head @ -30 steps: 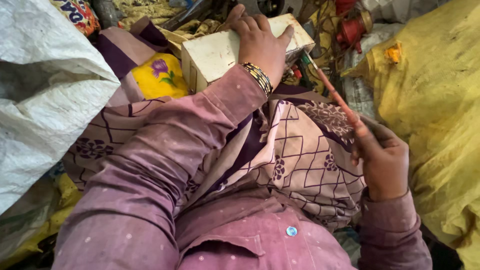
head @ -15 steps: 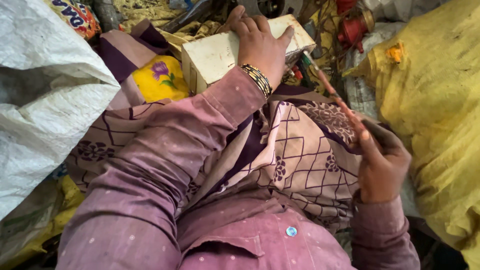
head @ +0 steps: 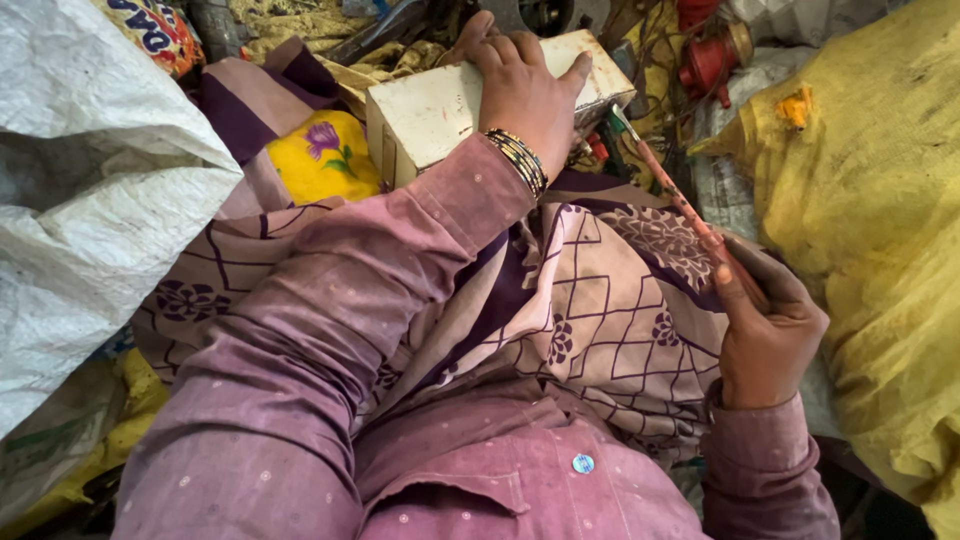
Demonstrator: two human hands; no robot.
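Box (head: pixel 440 105) under your left hand (head: pixel 525 85), screwdriver (head: pixel 672 195) clenched in your right hand (head: pixel 765 335).
Rigid, probably weighty metal: your palm presses flat, not gripping; take its far edges. The thin tool looks slippery; hold the handle.

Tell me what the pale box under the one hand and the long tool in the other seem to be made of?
The box under the left hand looks like painted sheet metal: cream coat, scuffed and stained, with crisp folded edges, though plastic cannot be ruled out. The tool in the right hand looks like a screwdriver with a reddish, translucent-looking plastic handle and a thin metal tip; its finish is dull and grimy.
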